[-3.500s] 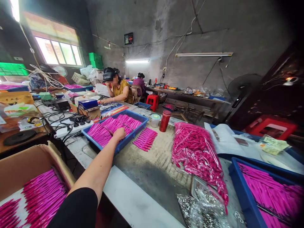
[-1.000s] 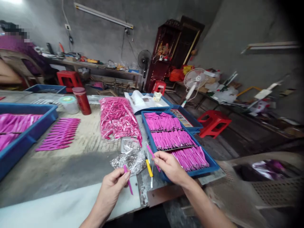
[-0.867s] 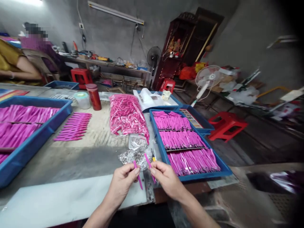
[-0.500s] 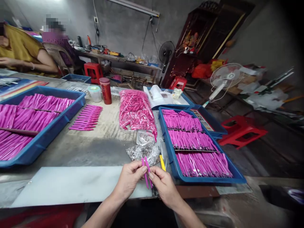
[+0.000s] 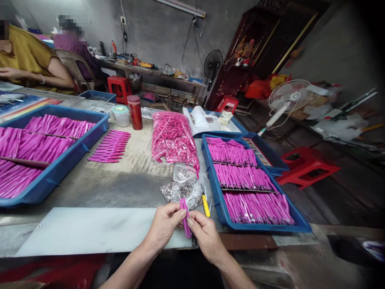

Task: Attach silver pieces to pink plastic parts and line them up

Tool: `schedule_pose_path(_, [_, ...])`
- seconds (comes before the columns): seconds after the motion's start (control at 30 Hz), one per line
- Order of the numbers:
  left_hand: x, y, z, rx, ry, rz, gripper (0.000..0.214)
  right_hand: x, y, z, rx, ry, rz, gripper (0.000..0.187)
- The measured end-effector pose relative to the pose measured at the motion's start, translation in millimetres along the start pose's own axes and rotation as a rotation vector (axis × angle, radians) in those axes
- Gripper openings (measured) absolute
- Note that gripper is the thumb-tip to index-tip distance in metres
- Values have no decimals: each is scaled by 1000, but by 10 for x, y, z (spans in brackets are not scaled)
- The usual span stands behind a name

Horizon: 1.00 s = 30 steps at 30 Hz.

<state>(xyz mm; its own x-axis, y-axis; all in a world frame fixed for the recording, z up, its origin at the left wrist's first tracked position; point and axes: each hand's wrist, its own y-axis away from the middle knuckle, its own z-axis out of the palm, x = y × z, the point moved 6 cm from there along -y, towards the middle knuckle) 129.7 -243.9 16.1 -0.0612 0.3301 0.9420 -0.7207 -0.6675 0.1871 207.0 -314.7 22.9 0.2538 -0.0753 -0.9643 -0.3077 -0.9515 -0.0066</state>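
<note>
My left hand (image 5: 164, 225) and my right hand (image 5: 204, 233) meet at the table's near edge, both pinched on thin pink plastic strips (image 5: 184, 216) held side by side between the fingertips. Just beyond them lies a clear bag of small metal parts (image 5: 182, 190) and a yellow-handled tool (image 5: 205, 206). A blue tray (image 5: 221, 200) with rows of pink strips sits to the right of my hands.
Another blue tray (image 5: 66, 162) of pink strips stands at the left, with a loose row of pink strips (image 5: 110, 146) beside it. A bag of pink pieces (image 5: 173, 138), a red flask (image 5: 135, 112) and a lidded cup (image 5: 121, 115) stand further back. Two seated people work at the far left.
My left hand left the far blue tray and I turned right. Each hand held one pink strip apart; they came together and now hold the strips side by side.
</note>
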Motion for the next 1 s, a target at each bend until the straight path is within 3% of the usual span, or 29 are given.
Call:
schedule_pose_path(0.4, [15, 1, -3, 10, -30, -9, 29, -3, 0, 16, -34, 98, -48, 26])
schedule_pose_path(1.0, [-76, -115, -94, 81, 36, -94, 30, 113, -167, 58, -64, 20, 84, 25])
